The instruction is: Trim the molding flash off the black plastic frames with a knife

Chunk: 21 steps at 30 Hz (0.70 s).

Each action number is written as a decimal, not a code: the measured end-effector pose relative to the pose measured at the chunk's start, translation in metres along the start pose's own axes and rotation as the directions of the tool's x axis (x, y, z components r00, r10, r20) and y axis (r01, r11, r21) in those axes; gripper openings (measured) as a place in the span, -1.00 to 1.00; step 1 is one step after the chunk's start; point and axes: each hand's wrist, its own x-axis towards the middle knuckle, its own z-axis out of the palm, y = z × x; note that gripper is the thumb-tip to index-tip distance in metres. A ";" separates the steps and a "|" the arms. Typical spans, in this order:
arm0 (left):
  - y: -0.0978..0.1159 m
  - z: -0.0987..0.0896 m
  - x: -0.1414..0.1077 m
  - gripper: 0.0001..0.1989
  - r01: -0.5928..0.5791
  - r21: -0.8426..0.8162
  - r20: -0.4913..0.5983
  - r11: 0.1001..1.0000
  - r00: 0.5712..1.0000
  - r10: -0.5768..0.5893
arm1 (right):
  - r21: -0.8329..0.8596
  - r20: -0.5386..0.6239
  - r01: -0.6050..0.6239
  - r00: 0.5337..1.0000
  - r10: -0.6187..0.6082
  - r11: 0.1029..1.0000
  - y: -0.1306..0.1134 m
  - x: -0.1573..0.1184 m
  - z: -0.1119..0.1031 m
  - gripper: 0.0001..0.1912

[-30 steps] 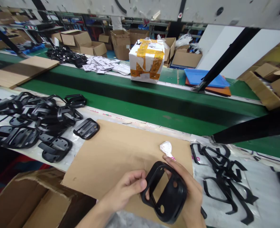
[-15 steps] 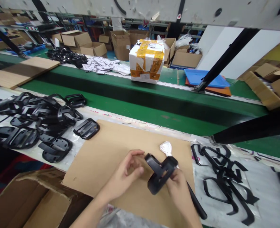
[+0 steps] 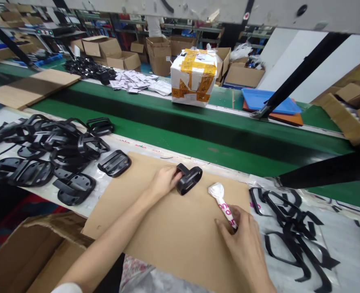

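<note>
Surface: one brown cardboard sheet [image 3: 155, 228] lay flat on a pale bench, with a green conveyor belt [image 3: 173, 134] running across just beyond it. Room: a workshop with many open cardboard cartons along the far side; count not possible, the far rows being blurred.

Item 1, black plastic frame [image 3: 188, 179]: one piece, standing on edge at the far side of the sheet. The left hand [image 3: 164, 181] was closed on its left end, fingers curled around the rim.

Item 2, white-wrapped tool [image 3: 222, 201]: one, lying on the sheet near its right edge, its crumpled white end pointing far. The right hand [image 3: 243, 240] pinched the near end between thumb and fingertips.

Item 3, heap of black frames [image 3: 45, 150]: on the bench to the left, overlapping, probably a dozen or more.

Item 4, thin black trim pieces [image 3: 289, 228]: a tangle on the bench at right, number unclear.

Item 5, taped white box [image 3: 194, 77]: one, beyond the belt.

Item 6, blue tray [image 3: 268, 99]: one, far right, on an orange one.

Item 7, open carton [image 3: 30, 256]: one, near left.
</note>
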 end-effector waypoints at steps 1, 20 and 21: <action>-0.003 0.001 0.008 -0.77 -0.020 0.061 -0.002 0.998 1.000 0.020 | -0.035 0.026 -0.020 0.999 0.021 0.999 0.009 0.001 -0.001 -0.41; -0.006 0.017 0.023 -0.78 -0.165 0.200 0.028 0.966 0.986 0.163 | 0.129 0.465 -0.150 0.882 0.074 0.980 -0.058 -0.007 0.023 -0.47; -0.005 0.018 0.022 -0.79 -0.170 0.210 0.022 0.963 0.985 0.169 | 0.115 0.463 -0.155 0.882 0.085 0.981 -0.058 -0.008 0.022 -0.48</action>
